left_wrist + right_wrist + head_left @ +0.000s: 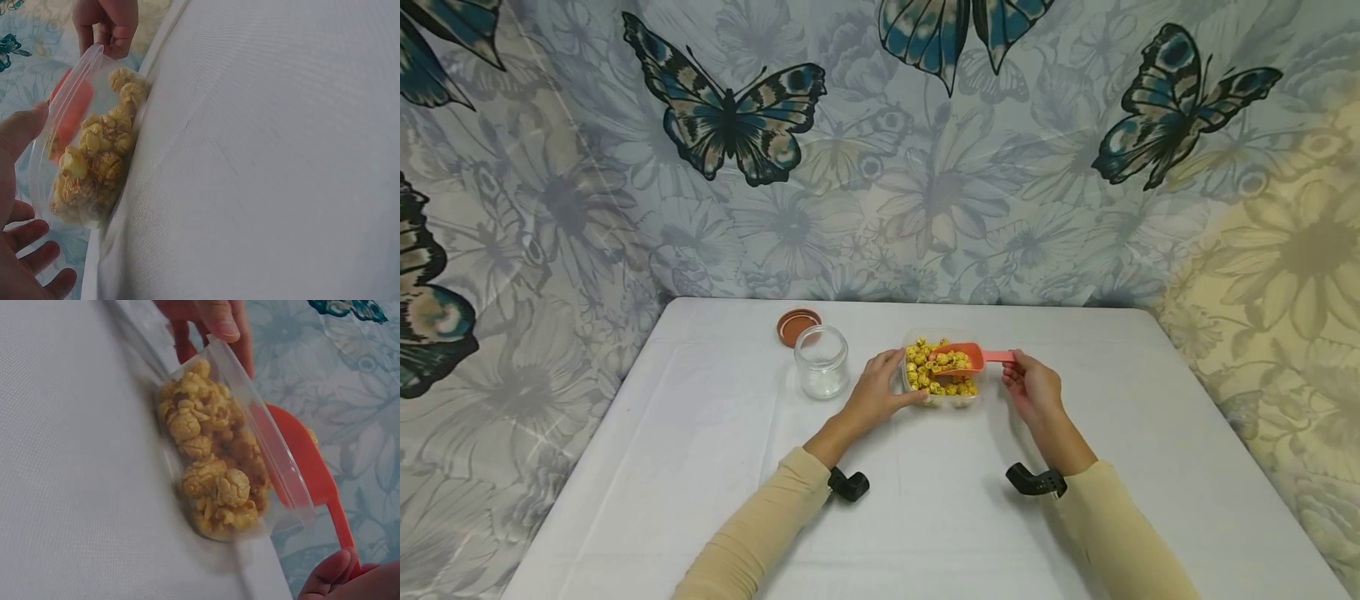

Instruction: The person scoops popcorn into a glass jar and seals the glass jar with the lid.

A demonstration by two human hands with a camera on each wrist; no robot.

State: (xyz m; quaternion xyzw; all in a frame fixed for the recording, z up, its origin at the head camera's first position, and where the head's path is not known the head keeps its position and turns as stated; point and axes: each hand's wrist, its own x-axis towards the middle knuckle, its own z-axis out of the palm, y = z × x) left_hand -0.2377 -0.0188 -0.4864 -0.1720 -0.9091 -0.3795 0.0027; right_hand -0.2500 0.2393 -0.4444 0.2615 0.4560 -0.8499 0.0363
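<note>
A clear plastic container (934, 402) of yellow caramel popcorn (917, 371) stands on the table. My left hand (877, 390) holds its left side, thumb near the front corner and fingers along the side; in the left wrist view the thumb (25, 130) is at the rim. My right hand (1033, 385) pinches the thin handle of an orange-red scoop (976, 357) from the right. The scoop's bowl (300, 453) is at the container's top, tilted, with popcorn in it. Part of the bowl shows through the clear wall.
Left of the container stands a clear jar (822, 371) without its lid. A brown-orange lid (798, 326) lies behind it. White cloth covers the table (700, 417); a butterfly-print fabric (940, 200) hangs behind and at the sides.
</note>
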